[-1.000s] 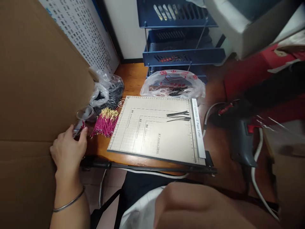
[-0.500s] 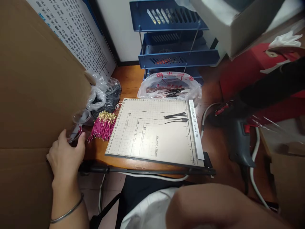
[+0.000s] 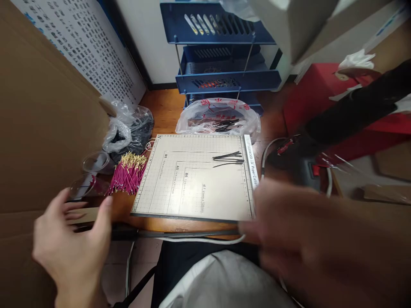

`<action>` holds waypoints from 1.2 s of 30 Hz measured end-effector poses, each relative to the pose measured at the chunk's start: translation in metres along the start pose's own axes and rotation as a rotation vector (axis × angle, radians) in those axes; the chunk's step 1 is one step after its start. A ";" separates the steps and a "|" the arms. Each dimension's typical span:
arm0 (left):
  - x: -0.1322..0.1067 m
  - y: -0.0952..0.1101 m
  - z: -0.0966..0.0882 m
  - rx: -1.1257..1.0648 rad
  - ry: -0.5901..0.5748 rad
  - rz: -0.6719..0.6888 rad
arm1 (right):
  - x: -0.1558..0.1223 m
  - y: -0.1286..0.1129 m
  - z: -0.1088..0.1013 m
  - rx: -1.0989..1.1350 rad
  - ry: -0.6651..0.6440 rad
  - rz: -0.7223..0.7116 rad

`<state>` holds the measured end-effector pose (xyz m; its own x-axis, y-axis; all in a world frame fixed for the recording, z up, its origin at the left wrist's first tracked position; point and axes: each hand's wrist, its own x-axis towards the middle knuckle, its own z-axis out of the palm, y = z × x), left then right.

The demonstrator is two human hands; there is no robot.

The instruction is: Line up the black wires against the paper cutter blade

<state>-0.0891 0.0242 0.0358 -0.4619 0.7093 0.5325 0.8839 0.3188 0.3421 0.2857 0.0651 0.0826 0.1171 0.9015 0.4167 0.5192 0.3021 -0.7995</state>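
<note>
Head view, single frame, person's own two hands

- Left hand [image 3: 72,246]: low left at the bench edge, grip spread open and holding nothing, fingers just short of a clear plastic cup [image 3: 84,188] with something red inside; second clear cup [image 3: 95,161] just behind it
- Right hand [image 3: 308,239]: large blur across the lower right, over the near right corner of the paper cutter [image 3: 195,179]; whether its grip is open or closed cannot be told
- Magenta pins [image 3: 126,173]: loose pile with gold tips, on the bench [image 3: 165,105] between the cups and the cutter's left edge, untouched
- Black strips [image 3: 228,158]: a few on the cutter board near its ruler, apart from both hands
- Clear bag [image 3: 218,119] of more black strips behind the cutter; crumpled bag [image 3: 128,130] at left
- Cardboard sheet [image 3: 41,128] upright at far left; blue tray rack [image 3: 221,47] at back; dark power tool [image 3: 303,164] at right
- Progress, as judged: few strips lie cut, the pin pile seems unsorted; most work appears to remain
</note>
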 end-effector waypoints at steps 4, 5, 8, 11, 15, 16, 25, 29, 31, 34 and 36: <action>-0.013 0.076 0.025 -0.334 -0.240 0.441 | 0.051 0.061 0.042 0.086 -0.035 -0.034; -0.012 0.095 0.036 -0.371 -0.299 0.558 | 0.060 0.079 0.051 0.090 -0.023 -0.005; 0.002 0.147 0.070 -0.359 -0.453 0.736 | 0.076 0.124 0.070 0.061 -0.071 -0.023; 0.019 0.184 0.101 -0.332 -0.673 0.843 | 0.078 0.144 0.078 0.003 -0.086 -0.029; 0.035 0.211 0.125 -0.331 -0.845 0.941 | 0.072 0.146 0.079 -0.022 -0.103 0.026; 0.037 0.214 0.128 -0.327 -0.863 0.956 | 0.071 0.146 0.079 -0.022 -0.112 0.042; 0.038 0.210 0.143 -0.421 -0.840 0.921 | 0.068 0.142 0.071 0.015 -0.161 0.079; 0.032 0.207 0.146 -0.449 -0.816 0.915 | 0.067 0.145 0.073 0.041 -0.176 0.086; 0.031 0.206 0.145 -0.460 -0.807 0.915 | 0.065 0.142 0.074 0.073 -0.152 0.088; 0.033 0.204 0.145 -0.525 -0.826 0.887 | 0.062 0.117 0.056 0.263 -0.087 0.028; 0.036 0.202 0.145 -0.644 -0.837 0.827 | 0.062 0.086 0.028 0.420 -0.011 -0.036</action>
<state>0.0836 0.2051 0.0119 0.5759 0.7909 0.2071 0.5812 -0.5742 0.5767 0.3135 0.1554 0.0272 0.0952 0.8905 0.4448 0.1327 0.4315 -0.8923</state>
